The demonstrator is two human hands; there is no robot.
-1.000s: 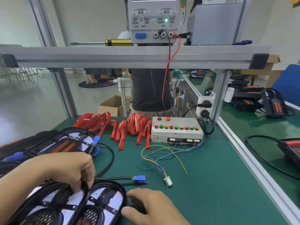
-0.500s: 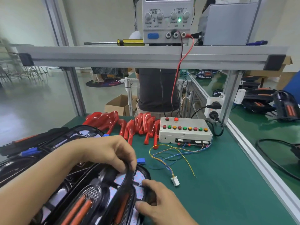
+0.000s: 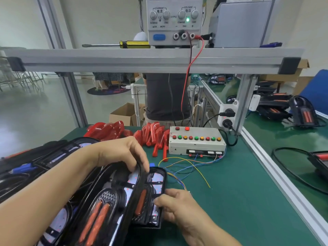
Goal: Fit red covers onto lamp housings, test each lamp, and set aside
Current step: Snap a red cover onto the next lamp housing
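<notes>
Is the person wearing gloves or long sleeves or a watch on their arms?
No. The left hand and right hand are both bare, with no gloves, rings or watch showing. Both forearms are uncovered too; no sleeve reaches into view.

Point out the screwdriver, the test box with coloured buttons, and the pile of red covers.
screwdriver (image 3: 134,44), head view, yellow handle.
test box (image 3: 196,145), head view, front face.
red covers (image 3: 106,130), head view, left heap's middle.
</notes>
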